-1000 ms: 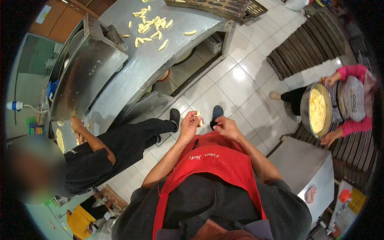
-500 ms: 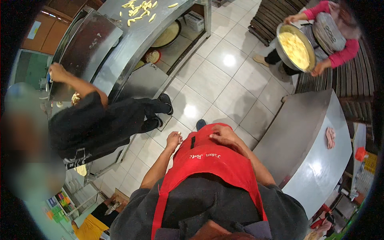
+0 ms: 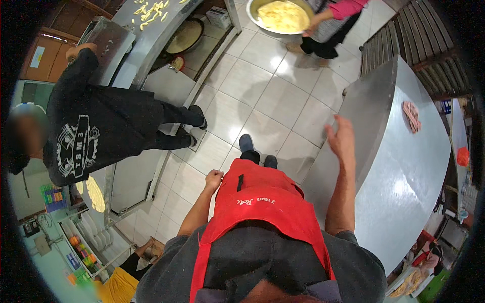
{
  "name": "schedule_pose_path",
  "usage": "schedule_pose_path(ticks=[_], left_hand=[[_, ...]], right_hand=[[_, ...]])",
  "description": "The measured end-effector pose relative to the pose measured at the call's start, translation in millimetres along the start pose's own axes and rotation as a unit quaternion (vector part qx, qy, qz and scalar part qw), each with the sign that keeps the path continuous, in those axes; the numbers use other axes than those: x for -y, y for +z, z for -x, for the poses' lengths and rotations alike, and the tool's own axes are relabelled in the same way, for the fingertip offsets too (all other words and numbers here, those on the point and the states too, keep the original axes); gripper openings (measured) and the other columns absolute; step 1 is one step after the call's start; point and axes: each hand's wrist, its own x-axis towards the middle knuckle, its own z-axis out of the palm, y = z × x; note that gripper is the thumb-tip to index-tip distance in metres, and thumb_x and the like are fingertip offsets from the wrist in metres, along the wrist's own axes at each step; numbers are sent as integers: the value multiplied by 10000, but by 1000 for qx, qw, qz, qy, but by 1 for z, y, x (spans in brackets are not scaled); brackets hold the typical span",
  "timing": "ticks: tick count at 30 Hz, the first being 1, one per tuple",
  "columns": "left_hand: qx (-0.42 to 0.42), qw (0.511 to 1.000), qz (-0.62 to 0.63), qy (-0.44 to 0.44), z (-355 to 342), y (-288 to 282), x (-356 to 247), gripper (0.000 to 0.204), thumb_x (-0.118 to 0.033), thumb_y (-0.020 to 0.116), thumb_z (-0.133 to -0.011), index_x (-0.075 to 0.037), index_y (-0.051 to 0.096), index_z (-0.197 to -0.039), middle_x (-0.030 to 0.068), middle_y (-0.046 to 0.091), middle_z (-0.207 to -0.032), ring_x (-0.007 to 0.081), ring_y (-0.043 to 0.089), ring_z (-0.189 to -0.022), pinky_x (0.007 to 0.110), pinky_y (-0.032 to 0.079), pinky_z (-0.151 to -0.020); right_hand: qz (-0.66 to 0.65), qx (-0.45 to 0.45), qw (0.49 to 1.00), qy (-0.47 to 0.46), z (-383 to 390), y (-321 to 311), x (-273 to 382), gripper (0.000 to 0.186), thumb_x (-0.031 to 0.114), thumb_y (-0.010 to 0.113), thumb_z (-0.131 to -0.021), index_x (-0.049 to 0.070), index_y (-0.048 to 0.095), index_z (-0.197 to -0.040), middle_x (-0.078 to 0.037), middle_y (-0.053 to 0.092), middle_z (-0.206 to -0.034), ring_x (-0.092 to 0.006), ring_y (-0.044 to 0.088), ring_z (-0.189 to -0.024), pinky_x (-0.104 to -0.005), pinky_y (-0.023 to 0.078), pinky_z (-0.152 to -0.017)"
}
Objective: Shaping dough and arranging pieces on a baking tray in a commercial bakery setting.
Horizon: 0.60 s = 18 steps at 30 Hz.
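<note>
My left hand [image 3: 214, 180] hangs beside the red apron [image 3: 268, 194], its fingers curled closed. Whatever those fingers may hold is too small or hidden to make out. Stretched forward on the right, my right hand [image 3: 342, 136] has its fingers apart and nothing in them. It appears in front of the side of the metal-topped table [image 3: 389, 177]; I cannot tell whether it touches. A crumpled pinkish cloth [image 3: 411, 117] lies on that tabletop, beyond my right hand.
Ahead, a person in pink sleeves carries a large metal bowl [image 3: 280, 17] of yellow dough. At the left, a person in a black shirt [image 3: 101, 131] stands at a metal worktable [image 3: 121, 76] with several small dough pieces [image 3: 151, 12]. Dark slatted racks [image 3: 409, 35] stand at the far right.
My right hand has left the apron and reached forward and right. The bowl and its carrier have moved left across the view. The black-shirted person has turned, showing more back.
</note>
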Motion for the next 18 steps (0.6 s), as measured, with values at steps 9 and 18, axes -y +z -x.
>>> schedule_pose_path(ticks=[9,18], left_hand=[[28,993,-62,93,47,24,43,330,-326,752,-957,-20,748,-1081,92,761,-910,182,702,-787,356,569,-745],[2,998,34,58,93,9,123,267,-251,733,-972,-27,700,-1113,52,722,-923,146,673,-789,306,548,-684]], right_hand=[[201,-76,961,174,103,-22,-133,687,386,682,-1024,-16,479,-1543,-322,460,-1574,-478,435,-1456,-528,388,-1205],[195,-81,975,75,213,20,-201,809,419,651,-1041,-77,355,-1607,-329,318,-1681,-495,295,-1560,-541,292,-1267]])
